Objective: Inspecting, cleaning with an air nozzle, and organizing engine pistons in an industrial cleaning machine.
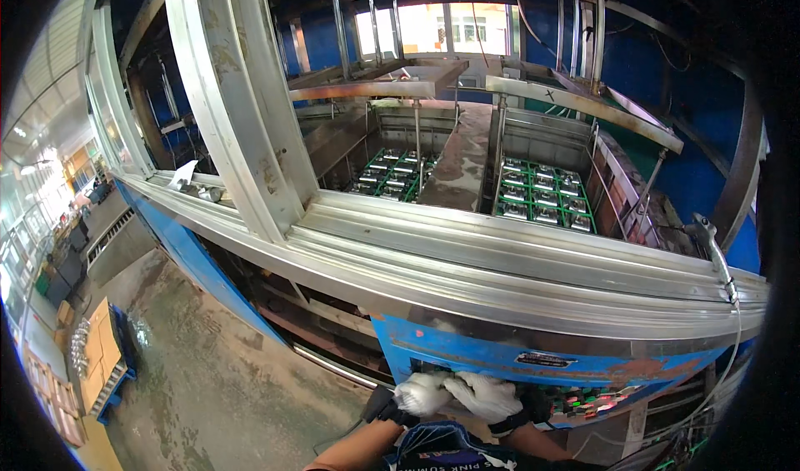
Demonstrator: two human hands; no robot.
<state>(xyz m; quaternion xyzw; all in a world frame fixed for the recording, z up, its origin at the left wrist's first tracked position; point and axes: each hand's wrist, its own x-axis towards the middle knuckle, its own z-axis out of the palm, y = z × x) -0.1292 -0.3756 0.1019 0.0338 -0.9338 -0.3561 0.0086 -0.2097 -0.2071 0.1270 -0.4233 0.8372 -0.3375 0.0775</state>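
Note:
Both of my hands wear white work gloves and meet in front of my body, close to the blue machine panel [467, 338]. My left hand [422, 393] is closed, its fingers bunched together. Against it presses my right hand [483, 394], with fingers curled toward the left glove. Whatever may lie between the fingers is hidden. Dark cuffs wrap both wrists. Beyond the metal sill [467, 246], a green rack [546, 194] of shiny metal cylindrical parts sits in the right tank. A similar green rack [389, 175] is in the left tank.
A spray gun [708, 236] with a pale hose rests on the sill at right. An upright metal post [237, 96] stands left of the tanks. Metal parts and cardboard lie on a blue pallet [112, 388] on the wet floor [217, 363]. Several coloured pieces [592, 403] lie right of my hands.

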